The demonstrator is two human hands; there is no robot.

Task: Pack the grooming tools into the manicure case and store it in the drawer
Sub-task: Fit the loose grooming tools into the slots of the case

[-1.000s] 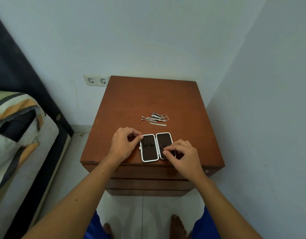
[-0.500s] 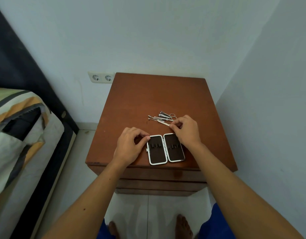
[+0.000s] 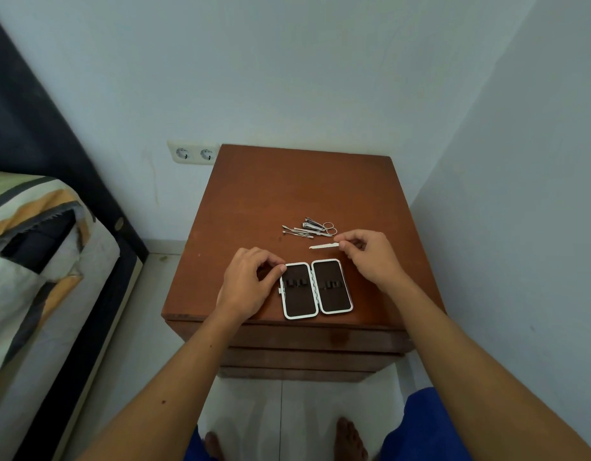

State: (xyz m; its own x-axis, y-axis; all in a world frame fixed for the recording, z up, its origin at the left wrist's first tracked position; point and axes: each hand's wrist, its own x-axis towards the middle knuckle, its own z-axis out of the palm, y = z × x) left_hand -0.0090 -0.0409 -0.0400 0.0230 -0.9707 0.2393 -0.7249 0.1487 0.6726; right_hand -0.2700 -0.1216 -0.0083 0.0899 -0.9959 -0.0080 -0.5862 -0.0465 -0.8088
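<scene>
An open manicure case [image 3: 315, 289] with dark lining and a white rim lies flat near the front edge of a brown wooden nightstand [image 3: 280, 194]. My left hand [image 3: 250, 281] rests at the case's left side, thumb on its upper left corner. My right hand [image 3: 370, 256] pinches one end of a flat metal nail file [image 3: 323, 246], held just behind the case's right half. A small pile of metal grooming tools [image 3: 309, 228], scissors and clippers among them, lies behind the file. The closed drawer fronts [image 3: 307, 341] show below the top.
A bed [image 3: 31, 261] with a striped cover and a dark frame stands at the left. A double wall socket [image 3: 192, 154] sits by the nightstand's back left corner. A wall runs close along the right. My bare feet stand on the white tiled floor [image 3: 254, 404].
My right hand left the case's right half, reached to the pile, and now holds the nail file lifted away from it. My left hand stayed at the case's left side.
</scene>
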